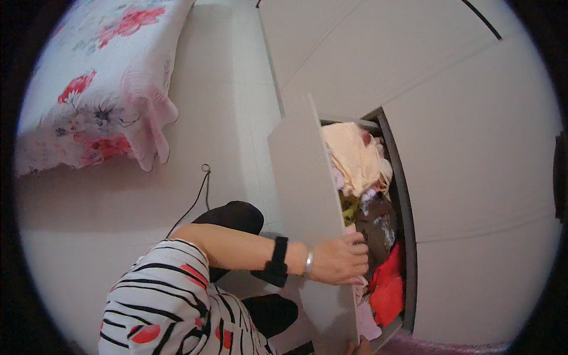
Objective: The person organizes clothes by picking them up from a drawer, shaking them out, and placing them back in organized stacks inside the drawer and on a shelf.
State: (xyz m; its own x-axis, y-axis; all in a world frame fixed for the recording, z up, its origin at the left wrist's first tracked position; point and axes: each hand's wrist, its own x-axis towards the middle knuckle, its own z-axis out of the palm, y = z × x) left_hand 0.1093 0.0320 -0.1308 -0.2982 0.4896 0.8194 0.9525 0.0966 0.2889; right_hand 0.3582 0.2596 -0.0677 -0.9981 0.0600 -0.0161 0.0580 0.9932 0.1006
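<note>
My left hand (339,259) is curled over the top edge of an open drawer's pale front panel (306,186), with a dark strap and a silver bangle on that arm. Just below those fingers, a bit of pink cloth (361,288) lies against the panel's inner side. Part of my right hand (360,347) shows at the bottom of the view, by the near end of the panel; most of it is cut off. Inside the drawer are a cream garment (355,155), dark brown cloth (377,226), red cloth (388,288) and a pale pink piece (368,321).
Pale cabinet fronts (470,177) rise around and beyond the drawer. A bed with a floral cover (111,88) stands at upper left. A thin dark cord with a loop (205,168) shows near my dark-clad knee (235,215). Purple material (443,346) is at the lower right.
</note>
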